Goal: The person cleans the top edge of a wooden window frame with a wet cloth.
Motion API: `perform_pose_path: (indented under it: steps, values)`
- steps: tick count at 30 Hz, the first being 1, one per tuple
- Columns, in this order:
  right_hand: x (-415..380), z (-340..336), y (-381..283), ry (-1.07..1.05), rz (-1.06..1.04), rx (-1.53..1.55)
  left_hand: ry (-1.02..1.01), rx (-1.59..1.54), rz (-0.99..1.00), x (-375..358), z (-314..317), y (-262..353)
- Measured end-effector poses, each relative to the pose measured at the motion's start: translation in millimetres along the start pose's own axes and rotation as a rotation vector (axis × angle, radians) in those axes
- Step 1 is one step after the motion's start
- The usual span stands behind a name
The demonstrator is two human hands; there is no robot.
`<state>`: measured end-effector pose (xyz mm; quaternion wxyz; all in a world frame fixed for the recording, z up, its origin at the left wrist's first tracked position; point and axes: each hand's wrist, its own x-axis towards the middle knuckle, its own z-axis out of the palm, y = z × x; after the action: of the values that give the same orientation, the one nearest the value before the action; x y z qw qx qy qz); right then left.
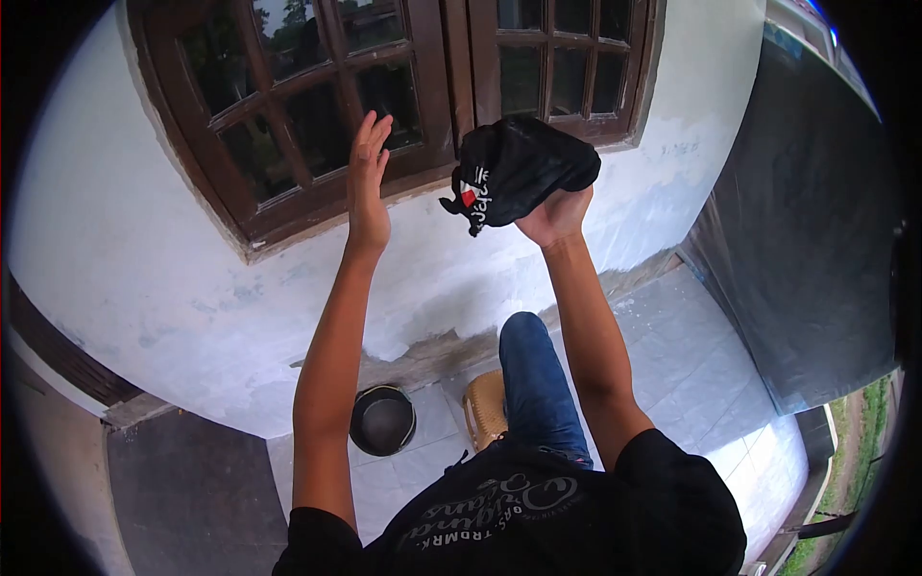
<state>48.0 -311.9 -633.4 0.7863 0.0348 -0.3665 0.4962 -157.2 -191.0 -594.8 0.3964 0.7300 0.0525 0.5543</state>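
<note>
My left hand (369, 182) is raised in front of the wooden window frame, its fingers stretched upward, holding nothing. A black cloth (528, 163) with white lettering and a small red and white patch is bunched over my right hand (557, 217). The palm and wrist show below the cloth, while the fingers are hidden behind or under it. A knotted corner of the cloth sticks out on its left side, towards my left hand but apart from it.
A brown window (423, 163) with glass panes is set in the white wall (279, 326). Below stand a black bucket (382, 422) and a tan woven stool (485, 408) beside my knee. A dark panel (807, 230) leans at the right.
</note>
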Motion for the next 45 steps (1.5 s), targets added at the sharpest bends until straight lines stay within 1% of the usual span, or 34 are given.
perform_pose_path:
  steps: [3, 6, 10, 13, 15, 16, 18, 22, 24, 26, 28, 30, 31, 32, 33, 34, 36, 37, 38, 40, 41, 42, 43, 44, 45]
  values:
    - [3.5, 2.8, -11.2, 0.036, -0.042, -0.068, -0.034, 0.003, 0.02, 15.3, 7.7, -4.5]
    - [8.3, -8.9, -23.2, -0.034, -0.03, -0.004, -0.074, -0.016, 0.052, 35.4, 14.7, -11.8]
    - [19.2, -16.0, -36.9, -0.028, -0.036, -0.027, -0.077, -0.028, 0.094, 57.0, 25.7, -21.9]
    - [25.4, -18.3, -43.0, 0.023, -0.058, -0.076, -0.077, -0.005, 0.129, 67.6, 30.6, -32.4]
    - [30.7, -19.6, -45.0, 0.115, -0.091, -0.092, -0.075, -0.013, 0.125, 70.6, 33.1, -38.5]
    - [32.9, -24.9, -47.4, 0.114, -0.089, -0.091, -0.075, -0.02, 0.119, 71.1, 34.3, -40.9]
    - [37.3, -37.4, -54.2, -0.119, -0.052, -0.032, -0.079, -0.006, 0.116, 74.0, 36.8, -45.7]
    - [43.1, -48.5, -59.9, -0.106, -0.06, -0.022, -0.093, 0.004, 0.13, 84.4, 41.4, -48.4]
    - [46.3, -55.2, -61.2, -0.034, -0.083, -0.063, -0.093, 0.014, 0.158, 95.4, 42.2, -53.9]
    - [49.7, -69.7, -64.0, -0.03, -0.084, -0.06, -0.089, 0.018, 0.179, 104.2, 43.4, -63.0]
    - [56.4, -84.5, -68.7, -0.029, -0.082, -0.06, -0.109, 0.079, 0.261, 114.9, 46.7, -75.1]
    - [64.7, -95.0, -77.3, -0.076, -0.096, -0.045, -0.099, 0.057, 0.263, 129.5, 57.4, -87.4]
    - [77.3, -96.1, -87.2, -0.077, -0.098, -0.046, -0.113, 0.067, 0.335, 148.4, 62.1, -92.3]
    - [94.1, -92.9, -99.7, -0.125, -0.09, -0.042, -0.13, 0.081, 0.403, 169.7, 69.4, -86.1]
    - [112.6, -85.0, -113.3, -0.171, -0.084, -0.034, -0.12, 0.056, 0.409, 196.8, 82.8, -76.9]
    - [131.7, -69.3, -128.0, -0.17, -0.089, -0.027, -0.127, 0.061, 0.408, 222.3, 96.5, -63.8]
    - [180.6, -24.9, -163.6, -0.001, -0.197, -0.08, -0.136, 0.033, 0.522, 284.9, 120.6, -27.1]
    - [203.6, -7.9, -181.0, -0.109, -0.209, -0.019, -0.126, 0.028, 0.531, 310.9, 127.5, -9.5]
    - [223.5, 8.1, -194.3, -0.058, -0.223, -0.062, -0.129, 0.037, 0.546, 327.5, 132.9, 8.1]
    - [263.3, 32.8, -220.3, -0.216, -0.218, -0.081, -0.031, 0.023, 0.529, 361.6, 142.9, 36.9]
    - [278.4, 44.4, -229.4, -0.221, -0.208, -0.081, -0.183, -0.106, 0.713, 391.7, 130.3, 37.1]
    - [290.9, 55.5, -236.7, -0.285, -0.19, -0.04, -0.173, -0.1, 0.714, 404.9, 126.5, 35.8]
    - [303.6, 66.5, -242.2, -0.353, -0.175, 0.002, -0.188, -0.056, 0.71, 416.9, 126.2, 47.3]
    - [314.6, 76.9, -244.7, -0.365, -0.171, 0.007, -0.207, -0.01, 0.707, 429.4, 125.6, 58.1]
    - [324.1, 85.8, -245.8, -0.32, -0.196, -0.017, -0.214, -0.009, 0.718, 443.1, 127.0, 65.0]
